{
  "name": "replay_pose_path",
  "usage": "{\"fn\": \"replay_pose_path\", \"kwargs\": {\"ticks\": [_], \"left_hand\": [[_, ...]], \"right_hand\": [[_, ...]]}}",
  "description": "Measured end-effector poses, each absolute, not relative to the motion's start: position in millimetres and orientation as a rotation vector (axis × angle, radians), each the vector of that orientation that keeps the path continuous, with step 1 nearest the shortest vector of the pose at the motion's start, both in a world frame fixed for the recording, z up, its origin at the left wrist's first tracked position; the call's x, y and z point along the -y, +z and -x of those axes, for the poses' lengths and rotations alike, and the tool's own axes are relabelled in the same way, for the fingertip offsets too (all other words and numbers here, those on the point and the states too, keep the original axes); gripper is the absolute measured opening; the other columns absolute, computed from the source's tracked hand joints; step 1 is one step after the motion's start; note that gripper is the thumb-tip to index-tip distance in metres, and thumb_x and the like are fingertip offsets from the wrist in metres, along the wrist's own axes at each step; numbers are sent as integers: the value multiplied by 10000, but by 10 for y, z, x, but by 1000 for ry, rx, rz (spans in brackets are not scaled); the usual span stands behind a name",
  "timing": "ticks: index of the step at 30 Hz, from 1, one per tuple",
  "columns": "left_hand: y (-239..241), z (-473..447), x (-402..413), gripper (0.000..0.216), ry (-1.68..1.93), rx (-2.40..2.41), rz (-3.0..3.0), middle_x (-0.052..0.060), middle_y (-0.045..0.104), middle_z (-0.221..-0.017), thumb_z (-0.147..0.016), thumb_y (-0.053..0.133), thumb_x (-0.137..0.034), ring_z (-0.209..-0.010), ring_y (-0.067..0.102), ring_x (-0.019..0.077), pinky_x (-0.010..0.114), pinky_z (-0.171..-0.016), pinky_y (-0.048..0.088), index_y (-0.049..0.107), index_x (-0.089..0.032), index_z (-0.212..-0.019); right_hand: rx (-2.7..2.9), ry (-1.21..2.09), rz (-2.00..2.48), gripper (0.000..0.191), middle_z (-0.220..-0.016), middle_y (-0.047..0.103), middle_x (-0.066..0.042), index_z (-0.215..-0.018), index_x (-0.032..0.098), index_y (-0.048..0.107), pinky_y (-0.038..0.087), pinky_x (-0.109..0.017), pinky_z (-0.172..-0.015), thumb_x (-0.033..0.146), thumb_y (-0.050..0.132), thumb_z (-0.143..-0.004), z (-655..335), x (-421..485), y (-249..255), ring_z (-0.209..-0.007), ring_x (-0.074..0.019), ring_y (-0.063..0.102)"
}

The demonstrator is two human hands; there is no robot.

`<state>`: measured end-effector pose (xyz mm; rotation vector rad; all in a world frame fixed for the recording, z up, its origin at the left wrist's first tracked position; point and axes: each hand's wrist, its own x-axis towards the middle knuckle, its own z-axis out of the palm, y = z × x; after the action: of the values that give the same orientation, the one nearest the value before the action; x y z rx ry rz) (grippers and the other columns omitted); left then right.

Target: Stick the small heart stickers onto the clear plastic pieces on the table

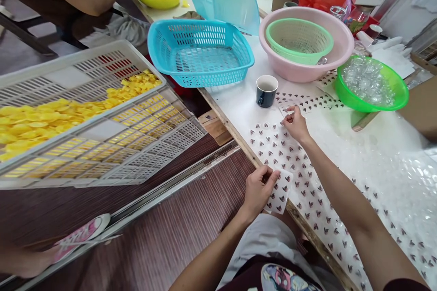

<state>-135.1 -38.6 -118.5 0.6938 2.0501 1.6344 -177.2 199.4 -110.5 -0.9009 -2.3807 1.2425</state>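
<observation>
Shirt: dark, with a printed picture; nearest the viewer, at the near edge of the counter.
Left hand: thumb and fingers pinching the sheet by its upper left part.
Sheet: pale, bearing small dark motifs; at the counter's near wooden edge, overlapping it, partly hidden by the fingers; its visible long axis points inward across that edge.
Right hand: thumb and fingertips drawn together, farther along the counter; whether they pinch something is too small to tell.
Key relation: the sheet lies on the wearer's side of the right hand, well apart from it; the left hand is the nearer, being in contact.
Motifs: set in rows along the near edge, running between the hands and beyond; whether on film or separate pieces cannot be told.
Mug: upright, just beyond the right hand.
Green bowl: toward the counter's far side, heaped with clear pieces.
Blue basket: overhanging the near edge, past the mug.
Crate: off the counter, left of the near edge, holding yellow pieces.
</observation>
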Motion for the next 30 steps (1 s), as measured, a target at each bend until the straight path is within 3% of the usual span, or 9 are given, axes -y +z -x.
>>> {"fn": "replay_pose_path", "kwargs": {"ticks": [7, 13, 19, 25, 30], "left_hand": [[-1170, 1345, 388, 332, 1631, -2051, -700, -28, 490, -610, -901, 607, -372, -566, 431, 110, 233, -552, 350, 520, -184, -641], [-1168, 1345, 383, 329, 1629, -2060, -706, -28, 492, -613, -901, 602, -371, -572, 435, 110, 231, -555, 349, 522, -184, -642], [-1178, 1341, 385, 340, 1626, -2057, -700, -25, 499, -616, -896, 597, -395, -582, 449, 116, 232, -558, 353, 511, -187, -641], [-1206, 1339, 383, 346, 1627, -2079, -707, -22, 509, -608, -888, 610, -407, -576, 460, 118, 230, -541, 354, 531, -185, -635], [-1205, 1339, 385, 346, 1623, -2074, -703, -28, 499, -607, -894, 607, -407, -565, 450, 112, 228, -545, 357, 532, -183, -642]], "right_hand": [[2647, 970, 841, 410, -727, 583, 30, -1146, 217, 442, 431, -339, -780, 62, 469, -767, 1806, -1932, -1139, -704, -186, 574], [2769, 686, 865, 449, -865, 644, -47, -1183, 196, 433, 367, -430, -916, 10, 413, -775, 1862, -1843, -1116, -835, -233, 588], [2731, 643, 914, 451, -1109, 624, -139, -1204, 177, 439, 354, -429, -924, 33, 477, -778, 1843, -1817, -1069, -971, -266, 583], [2656, 848, 922, 398, -840, 640, -37, -1199, 178, 467, 343, -431, -949, 64, 462, -819, 1795, -1838, -1063, -788, -221, 595], [2405, 916, 974, 185, -1005, 635, -69, -1039, 204, 559, 401, -401, -900, 231, 523, -859, 1672, -1990, -1038, -760, -183, 560]]}}
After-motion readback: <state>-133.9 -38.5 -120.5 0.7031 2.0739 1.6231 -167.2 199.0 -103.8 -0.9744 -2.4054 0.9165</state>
